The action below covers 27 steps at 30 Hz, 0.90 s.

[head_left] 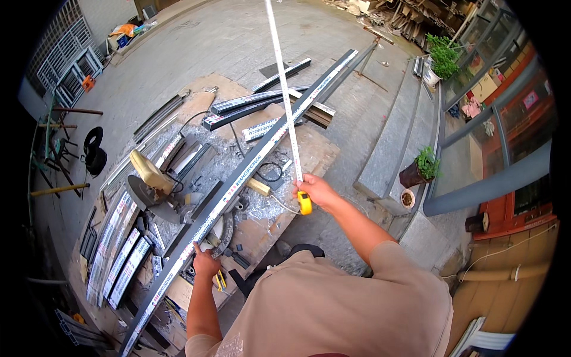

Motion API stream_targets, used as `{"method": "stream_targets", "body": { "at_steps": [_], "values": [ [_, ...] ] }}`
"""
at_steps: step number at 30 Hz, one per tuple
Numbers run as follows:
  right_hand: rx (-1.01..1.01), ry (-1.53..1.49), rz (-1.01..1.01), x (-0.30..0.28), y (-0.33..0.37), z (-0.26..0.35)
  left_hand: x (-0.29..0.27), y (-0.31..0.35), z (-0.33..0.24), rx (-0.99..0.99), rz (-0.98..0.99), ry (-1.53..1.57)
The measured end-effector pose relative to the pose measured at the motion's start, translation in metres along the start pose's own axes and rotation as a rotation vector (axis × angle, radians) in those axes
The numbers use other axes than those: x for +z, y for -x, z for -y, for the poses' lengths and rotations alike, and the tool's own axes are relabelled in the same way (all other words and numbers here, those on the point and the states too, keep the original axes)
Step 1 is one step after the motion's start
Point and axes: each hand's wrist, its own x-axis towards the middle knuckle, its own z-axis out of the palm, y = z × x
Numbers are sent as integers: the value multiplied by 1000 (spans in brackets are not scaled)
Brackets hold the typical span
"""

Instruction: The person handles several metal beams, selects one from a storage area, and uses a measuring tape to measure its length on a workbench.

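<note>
A long dark metal profile (257, 163) with a printed protective film lies diagonally across the cluttered work board, over the cut-off saw's base. My left hand (206, 263) is at its near edge, index finger stretched out and touching it; the other fingers look bent and seem to hold nothing. My right hand (316, 191) is closed on a yellow tape measure (304, 203). Its long pale blade (282, 71) runs out away from me, passing above the profile. Left of the profile stands the cut-off saw (151, 184), with a grey disc and a dusty yellowish body.
Cut profile pieces (128, 262) lie at the left, more profiles (256, 104) farther back. A yellow-handled tool (220, 279) lies beside my left forearm. Stone steps (386, 149), a potted plant (421, 168) and glazed doors stand at the right. A metal stand (56, 143) is at the far left.
</note>
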Motion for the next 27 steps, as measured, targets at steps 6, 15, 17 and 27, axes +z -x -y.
{"method": "stream_targets", "body": {
  "at_steps": [6, 15, 17, 27],
  "values": [
    [-57, -260, -205, 11, -44, 8, -3, 8, 0, -6, 8, -24],
    [-71, -559, -460, -22, -103, 23, 8, -1, 12, 4, -24, -12],
    [-70, -555, -487, -37, -124, 13, 11, -3, 13, 9, -35, -5],
    [-77, -570, -547, -71, -157, 11, 13, -1, 17, 5, -34, 7]
  ]
}}
